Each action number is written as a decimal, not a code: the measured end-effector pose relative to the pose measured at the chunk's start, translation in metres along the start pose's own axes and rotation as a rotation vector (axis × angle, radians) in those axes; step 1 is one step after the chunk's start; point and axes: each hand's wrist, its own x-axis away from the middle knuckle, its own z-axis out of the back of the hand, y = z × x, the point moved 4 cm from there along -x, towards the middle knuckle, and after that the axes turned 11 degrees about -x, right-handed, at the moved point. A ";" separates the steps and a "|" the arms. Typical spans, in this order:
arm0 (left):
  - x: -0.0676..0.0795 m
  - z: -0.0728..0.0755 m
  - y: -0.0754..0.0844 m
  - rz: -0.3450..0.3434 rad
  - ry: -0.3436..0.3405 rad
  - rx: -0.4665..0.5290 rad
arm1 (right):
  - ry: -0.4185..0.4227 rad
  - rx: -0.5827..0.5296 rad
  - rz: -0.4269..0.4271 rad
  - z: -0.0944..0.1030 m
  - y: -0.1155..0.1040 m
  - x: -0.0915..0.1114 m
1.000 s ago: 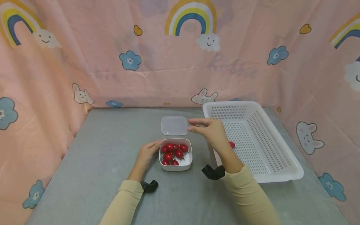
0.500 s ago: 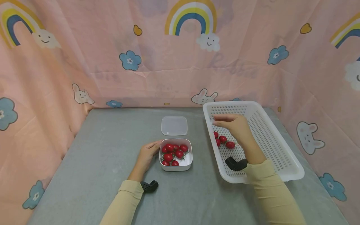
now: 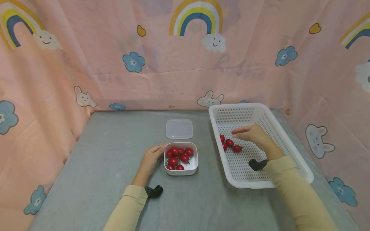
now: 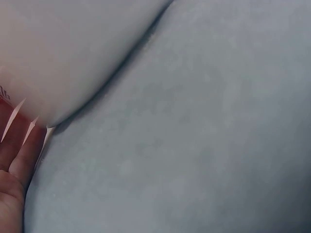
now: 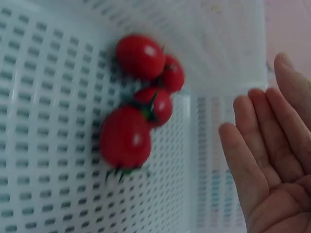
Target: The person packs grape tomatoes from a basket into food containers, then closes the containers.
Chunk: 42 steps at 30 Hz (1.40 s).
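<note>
Tomatoes number four in one basket, eight showing in one box.

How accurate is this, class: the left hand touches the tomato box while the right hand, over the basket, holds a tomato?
One slip: the right hand over the basket holds nothing, as the right wrist view shows. The rest stands.

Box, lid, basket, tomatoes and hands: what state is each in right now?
Box: open, upright, partly filled
Lid: off, lying flat
Basket: upright, uncovered
Tomatoes: four visible in the basket, the others in the box
Left hand: touching the box's side
Right hand: empty, over the basket
</note>
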 end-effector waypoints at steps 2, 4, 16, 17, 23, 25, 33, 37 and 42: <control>0.000 0.000 0.000 0.003 0.001 -0.001 | -0.021 0.005 -0.032 0.002 0.009 -0.003; 0.000 0.000 0.000 0.003 -0.002 0.000 | -0.034 0.003 -0.050 0.004 0.015 -0.005; 0.000 0.000 -0.001 -0.011 -0.011 -0.018 | -0.105 0.071 -0.048 0.007 0.035 -0.014; 0.000 0.001 -0.001 -0.008 -0.011 -0.017 | -0.108 0.083 -0.054 0.007 0.037 -0.015; 0.001 0.000 0.000 -0.003 -0.013 0.009 | -0.110 0.131 -0.082 0.004 0.046 -0.023; 0.001 0.000 0.001 -0.007 -0.015 0.010 | -0.104 0.138 -0.094 0.002 0.049 -0.025; 0.002 0.000 0.001 0.000 -0.003 -0.007 | -0.078 0.196 -0.065 0.009 0.041 -0.022; 0.002 -0.001 0.001 0.006 -0.003 -0.019 | -0.030 0.151 -0.045 0.016 0.024 -0.011; 0.000 0.000 -0.001 0.001 -0.003 -0.029 | 0.033 0.067 -0.011 0.016 -0.007 0.005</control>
